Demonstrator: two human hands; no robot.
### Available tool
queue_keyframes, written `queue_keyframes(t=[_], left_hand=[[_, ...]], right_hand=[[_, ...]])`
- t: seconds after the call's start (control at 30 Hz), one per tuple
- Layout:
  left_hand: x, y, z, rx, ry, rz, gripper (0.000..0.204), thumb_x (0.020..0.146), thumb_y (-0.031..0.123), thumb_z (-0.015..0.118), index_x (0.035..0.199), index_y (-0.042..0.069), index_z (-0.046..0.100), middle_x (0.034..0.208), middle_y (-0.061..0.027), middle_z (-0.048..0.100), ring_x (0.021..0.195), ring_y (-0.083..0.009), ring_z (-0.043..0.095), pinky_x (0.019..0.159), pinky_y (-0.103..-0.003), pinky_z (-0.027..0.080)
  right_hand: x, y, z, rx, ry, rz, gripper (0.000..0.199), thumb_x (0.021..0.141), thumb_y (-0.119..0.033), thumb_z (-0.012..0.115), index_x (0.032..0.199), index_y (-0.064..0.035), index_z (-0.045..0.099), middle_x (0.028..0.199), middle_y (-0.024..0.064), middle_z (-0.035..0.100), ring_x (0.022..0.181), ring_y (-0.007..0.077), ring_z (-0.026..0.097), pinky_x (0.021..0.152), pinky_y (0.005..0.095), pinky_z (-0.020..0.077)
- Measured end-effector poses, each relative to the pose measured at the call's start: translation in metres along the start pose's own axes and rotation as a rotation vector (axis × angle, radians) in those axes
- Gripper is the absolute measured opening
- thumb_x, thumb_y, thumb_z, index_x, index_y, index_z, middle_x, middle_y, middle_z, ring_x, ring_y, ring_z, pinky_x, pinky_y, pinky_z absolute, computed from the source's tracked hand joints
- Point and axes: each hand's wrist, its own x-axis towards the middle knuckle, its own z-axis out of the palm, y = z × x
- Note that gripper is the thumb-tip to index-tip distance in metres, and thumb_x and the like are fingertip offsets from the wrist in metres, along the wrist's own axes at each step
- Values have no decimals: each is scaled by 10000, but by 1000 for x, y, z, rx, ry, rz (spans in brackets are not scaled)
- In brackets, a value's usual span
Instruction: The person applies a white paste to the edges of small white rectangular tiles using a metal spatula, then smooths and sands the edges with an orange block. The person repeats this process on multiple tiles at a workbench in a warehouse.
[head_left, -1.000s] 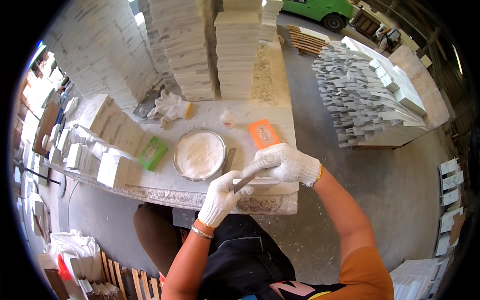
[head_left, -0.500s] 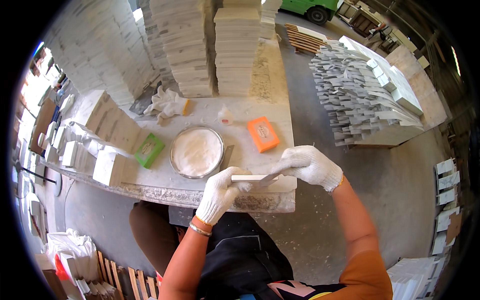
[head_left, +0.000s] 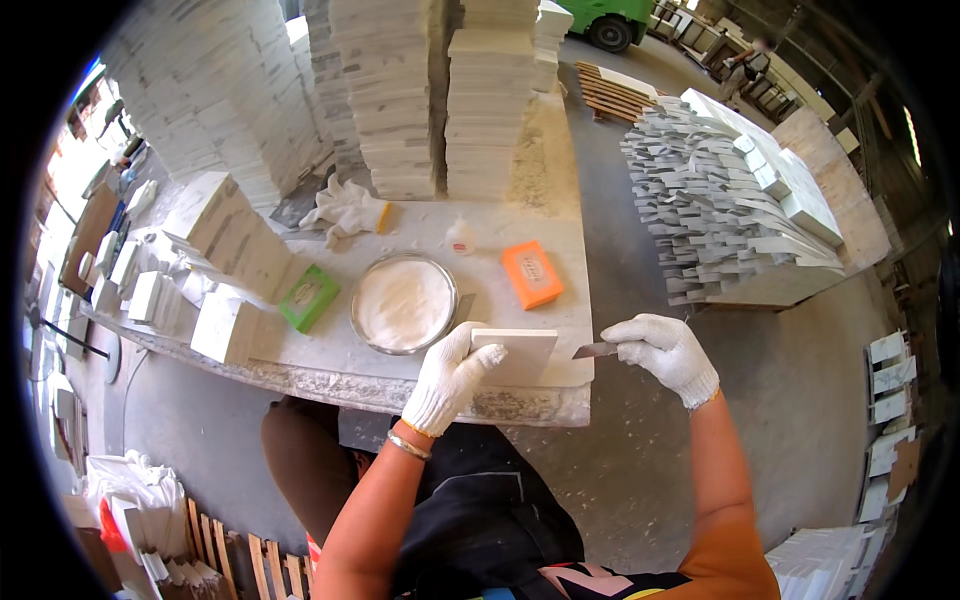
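My left hand (head_left: 447, 373), in a white knitted glove, grips a flat white stone tile (head_left: 525, 350) by its left end, thumb across its face. My right hand (head_left: 668, 357), gloved alike, pinches a thin dark metal blade, like a scraper (head_left: 594, 350), whose tip points left. A short gap parts the scraper from the tile's right edge. Beyond the tile, a round metal-rimmed bowl (head_left: 405, 302) full of white powder or paste rests on the stone-topped table (head_left: 490, 395). An orange box (head_left: 532, 275) lies behind the tile, a green box (head_left: 308, 298) left of the bowl.
Tall stacks of white tiles (head_left: 490, 120) line the table's back. A spare glove (head_left: 343, 210) and small bottle (head_left: 460, 237) lie before them. White blocks (head_left: 224, 327) stand at the left. Across the aisle is a large tile pile (head_left: 700, 200); a person (head_left: 745, 68) is far behind.
My right hand has drawn the scraper off the tile and moved right and slightly nearer. The tile has turned, so its broad face shows. A distant person shows more fully.
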Motion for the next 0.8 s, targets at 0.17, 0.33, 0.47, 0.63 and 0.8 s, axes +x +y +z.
queue_keyframes(t=[0.17, 0.33, 0.47, 0.63, 0.8], left_hand=[[-5, 3, -1, -218, -99, -35, 348, 1037, 319, 643, 1188, 6, 666, 1051, 5, 671, 953, -67, 593, 852, -252, 496], [-12, 7, 0, -142, -117, -80, 333, 1033, 312, 643, 1157, 7, 686, 1030, 12, 656, 923, -68, 569, 831, -241, 479], [-21, 12, 1, -100, -111, -59, 309, 1035, 300, 637, 1126, 10, 692, 990, 28, 641, 897, -64, 550, 806, -237, 466], [-26, 3, 0, -148, -56, -138, 288, 1043, 289, 622, 1094, 15, 697, 960, 37, 633, 900, -61, 540, 811, -246, 460], [-28, 2, 2, -35, -61, -95, 251, 1044, 270, 626, 1070, 29, 692, 958, 46, 634, 883, -44, 533, 787, -231, 459]], right_hand=[[5, -7, 14, -142, 65, -219, 231, 900, -63, 744, 1130, -67, 764, 914, 107, 717, 798, 252, 681, 740, 332, 547], [23, -6, 38, -270, -3, -379, 260, 865, -84, 756, 1124, -108, 772, 895, 97, 705, 801, 300, 675, 726, 369, 553], [24, -5, 55, -294, -34, -439, 267, 836, -47, 766, 1095, -106, 790, 890, 93, 721, 784, 283, 680, 711, 370, 549], [-6, 5, 66, -335, 34, -447, 285, 828, -92, 771, 1103, -163, 800, 831, 63, 697, 756, 271, 676, 685, 369, 550], [-3, 6, 69, -305, 101, -451, 308, 817, -44, 778, 1115, -122, 791, 876, 86, 719, 771, 273, 685, 694, 363, 555]])
